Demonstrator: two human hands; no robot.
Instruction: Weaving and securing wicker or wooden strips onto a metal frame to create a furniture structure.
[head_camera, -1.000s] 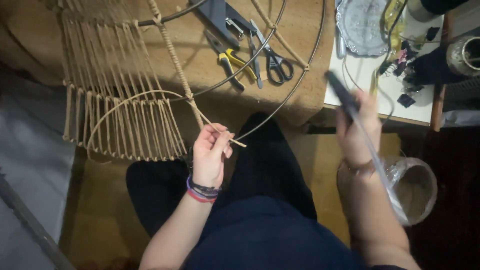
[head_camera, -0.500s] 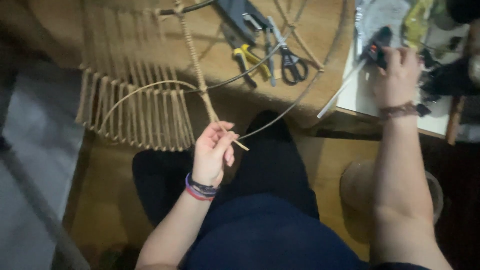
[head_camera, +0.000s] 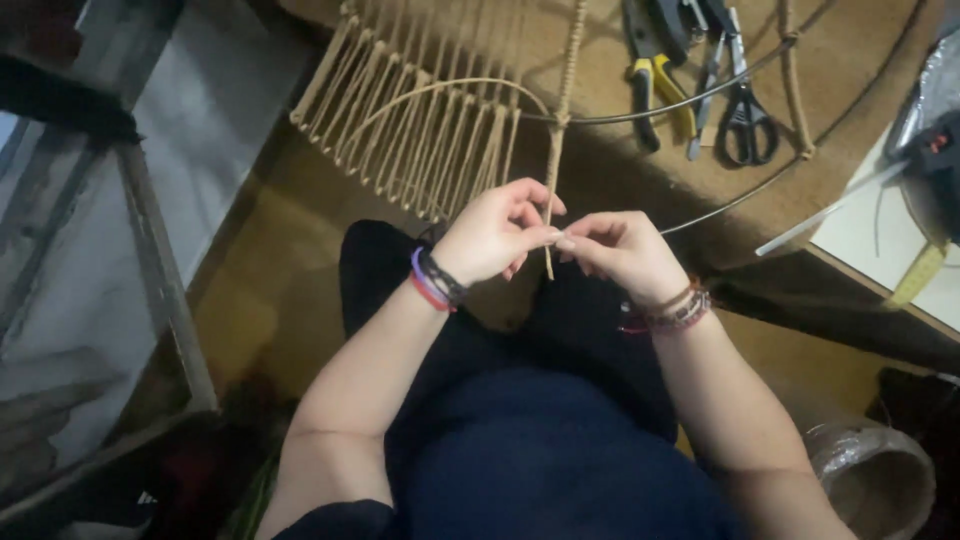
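A tan braided cord hangs from a thin metal ring above the lap, its loose end pinched between the fingertips of the left hand and right hand. Fringed strands fan alongside. Half a second earlier, the right hand reached toward the white tabletop.

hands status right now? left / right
Left hand: closed, fingertips pinching the tan cord.
Right hand: closed, fingertips pinching the same cord, right next to the left.
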